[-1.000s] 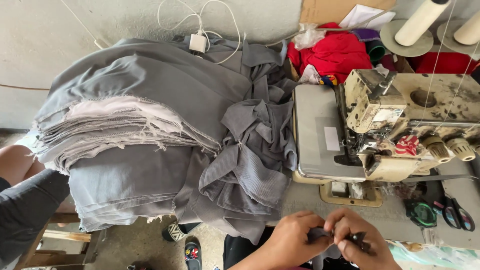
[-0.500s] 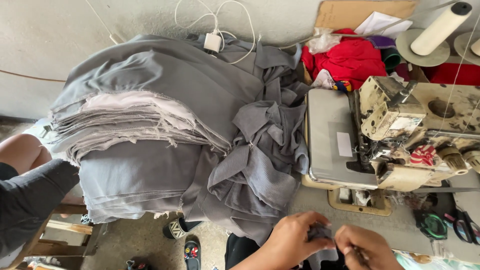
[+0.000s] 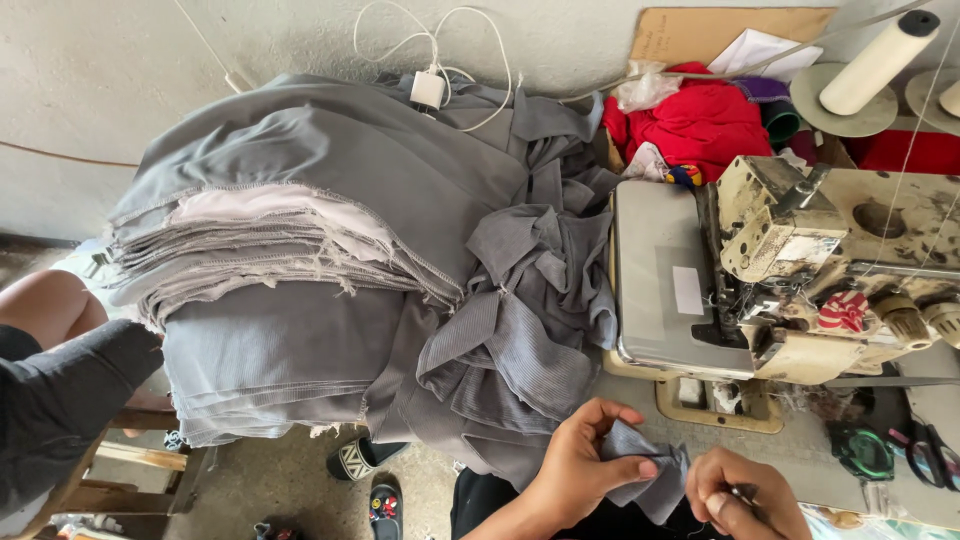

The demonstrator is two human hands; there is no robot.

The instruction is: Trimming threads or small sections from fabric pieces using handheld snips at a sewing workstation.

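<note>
Our left hand (image 3: 585, 470) has its fingers pinched on a small grey fabric piece (image 3: 645, 480), and our right hand (image 3: 745, 500) is curled shut gripping a thin dark tool, down low in front of the sewing machine (image 3: 790, 270), grey fabric pile (image 3: 330, 260) off left.

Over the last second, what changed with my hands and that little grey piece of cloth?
Both hands kept their grip throughout. The left hand has lifted and opened out the small grey cloth piece, so more of it shows now. The right hand still pinches its edge, close beside the left. The grey fabric pile and sewing machine stayed put; only the view shifted a little.
</note>
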